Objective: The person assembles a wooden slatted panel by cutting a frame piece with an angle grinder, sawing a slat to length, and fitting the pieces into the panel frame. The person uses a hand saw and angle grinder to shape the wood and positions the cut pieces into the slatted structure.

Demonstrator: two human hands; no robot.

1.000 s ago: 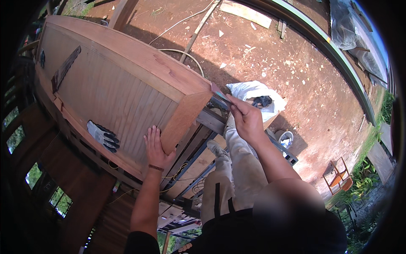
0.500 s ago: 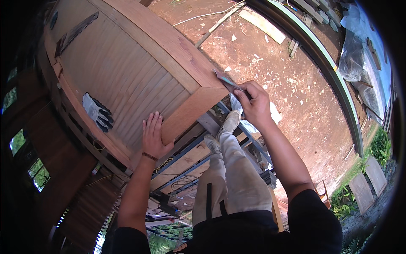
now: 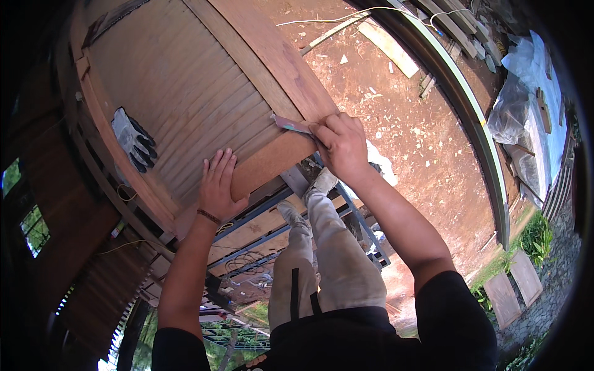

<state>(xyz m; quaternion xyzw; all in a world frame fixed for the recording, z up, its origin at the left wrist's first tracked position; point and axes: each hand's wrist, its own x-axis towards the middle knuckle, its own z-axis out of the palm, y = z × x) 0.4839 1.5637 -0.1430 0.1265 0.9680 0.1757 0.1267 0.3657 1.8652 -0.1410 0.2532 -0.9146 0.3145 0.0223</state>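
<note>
A wooden door-like panel (image 3: 179,80) with a raised reddish frame lies flat in front of me. My left hand (image 3: 218,185) rests on its near end, fingers stretched over the wood and thumb against the frame's near rail (image 3: 272,162). At the frame's right corner my right hand (image 3: 340,143) pinches a folded strip of sandpaper (image 3: 289,124). The strip's free end sticks out to the left over the frame joint. The fingers hide its other end.
A grey-and-black work glove (image 3: 133,139) and a handsaw (image 3: 114,20) lie on the panel. Below is a blue metal stand (image 3: 368,232), near my shoes. Wood offcuts (image 3: 388,46) and chips litter the reddish ground to the right. Plastic sheeting (image 3: 516,111) lies farther right.
My right hand has moved left with the sandpaper, from beyond the frame's corner onto the joint. My left hand stays on the same part of the panel. The whole view has shifted a little.
</note>
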